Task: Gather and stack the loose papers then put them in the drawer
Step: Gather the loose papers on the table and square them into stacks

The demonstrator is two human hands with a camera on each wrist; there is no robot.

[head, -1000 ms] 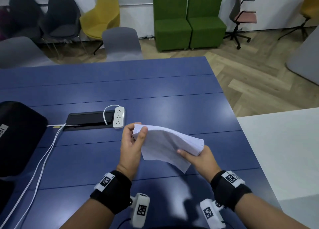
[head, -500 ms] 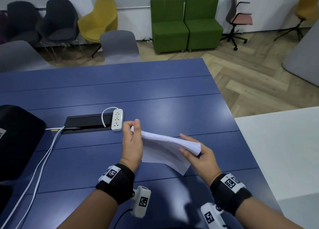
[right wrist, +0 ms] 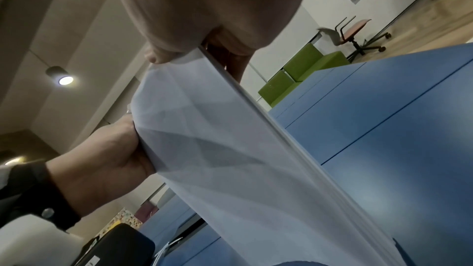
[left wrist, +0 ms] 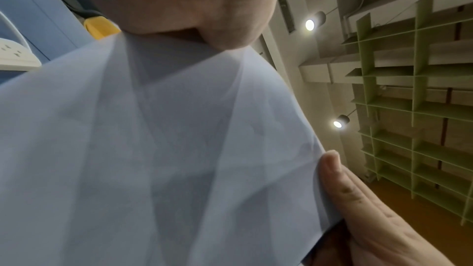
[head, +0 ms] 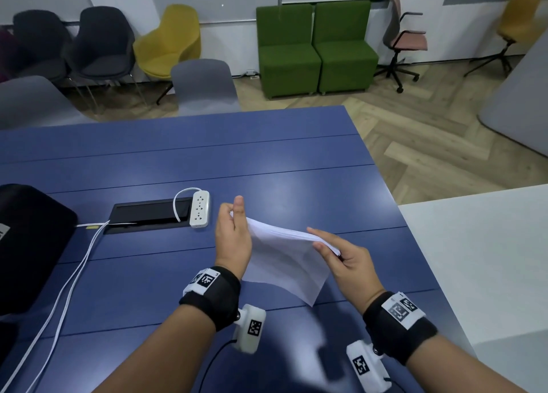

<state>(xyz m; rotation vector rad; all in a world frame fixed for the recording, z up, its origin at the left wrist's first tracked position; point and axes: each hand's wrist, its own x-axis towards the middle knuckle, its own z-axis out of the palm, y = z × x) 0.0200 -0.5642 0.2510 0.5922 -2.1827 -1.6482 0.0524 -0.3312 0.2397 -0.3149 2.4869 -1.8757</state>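
Papers (head: 284, 253), a white stack of them, sit lifted above the blue table (head: 267, 167) just below the middle of the head frame, and I have both hands on them. My left hand (head: 232, 238) grips the stack's left end, thumb pointing up and fingers curled around the edge. My right hand (head: 347, 259) holds the right end, thumb laid across the top sheet and fingers closing beneath. The stack runs roughly level between the two hands, with one corner of the sheets hanging down toward the lower centre of the frame. From the right wrist camera I see the stack's edge as a band of sheets, not quite flush, slanting from upper centre to lower right. To the left of my left hand, a white power strip (head: 200, 209) lies beside a black cable hatch (head: 148, 215) set in the tabletop. A black bag (head: 26, 244) fills the left edge of the frame.
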